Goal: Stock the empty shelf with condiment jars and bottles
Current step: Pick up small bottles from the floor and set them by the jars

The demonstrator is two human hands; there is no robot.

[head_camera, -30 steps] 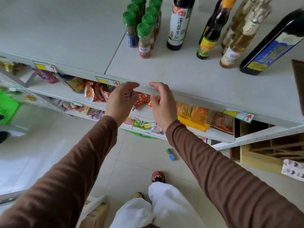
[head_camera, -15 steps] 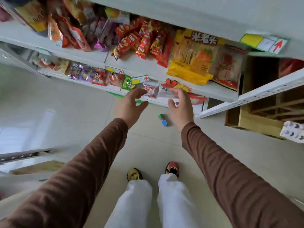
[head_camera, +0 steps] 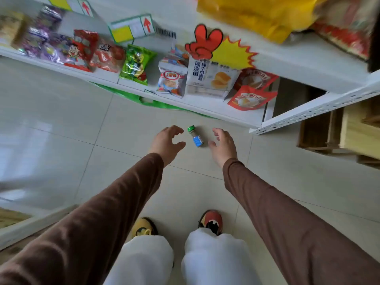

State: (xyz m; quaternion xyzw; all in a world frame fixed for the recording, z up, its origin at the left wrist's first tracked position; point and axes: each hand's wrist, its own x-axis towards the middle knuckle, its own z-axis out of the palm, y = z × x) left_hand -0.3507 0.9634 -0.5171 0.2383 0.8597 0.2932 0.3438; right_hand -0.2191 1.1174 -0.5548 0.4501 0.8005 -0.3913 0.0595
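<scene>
A small spice jar (head_camera: 196, 136) with a green cap and a blue label lies on its side on the pale floor tiles, in front of the bottom shelf. My left hand (head_camera: 167, 142) hovers just left of it, fingers spread and curved, holding nothing. On the jar's right side my right hand (head_camera: 223, 144) is likewise open and empty. Neither hand touches the jar. The top shelf with the condiment bottles is out of view.
The white bottom shelf (head_camera: 205, 105) carries snack packets and reaches close to the jar. A green bag (head_camera: 131, 95) pokes out from under it. Wooden crates (head_camera: 339, 130) stand at the right. My shoes (head_camera: 211, 222) are below the jar; a white rack edge (head_camera: 30, 223) is at lower left.
The view dropped from the top shelf with bottles down to the floor. Both hands came down from the shelf edge and now flank the jar on the floor.
</scene>
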